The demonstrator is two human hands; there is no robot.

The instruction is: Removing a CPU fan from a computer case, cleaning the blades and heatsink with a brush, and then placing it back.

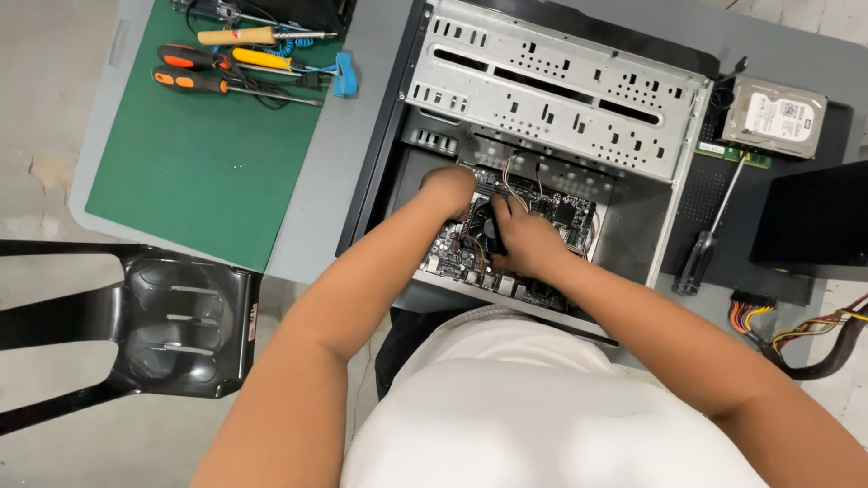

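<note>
Circuit board (470, 248) lies flat in the floor of the open computer case (542, 136), low in the case's near half, with a dark fan (488, 226) at its middle. Red and dark wires (515, 176) loop across the board's far edge. The perforated metal drive cage (551, 86) spans the case just beyond the board and overhangs that end. Left hand (449, 190) is curled, knuckles up, pressed down at the board's far left corner; fingers tucked under, can't tell whether it pinches anything. Right hand (524, 239) lies palm-down over the fan and board centre, fingers bent and narrow, touching the board; what's under them is hidden. Both forearms come in from the near edge and converge over the board, hands close together. To the right of the case: black-handled screwdriver (710, 239) lying on a dark panel (723, 194), hard drive (778, 116) beyond it, bundle of coloured power cables (768, 321) nearer. Left on the grey tabletop (344, 154): green mat (203, 172) with several orange- and yellow-handled screwdrivers (217, 77) at its far edge. Black chair (163, 330) sits off the tabletop's near left.
</note>
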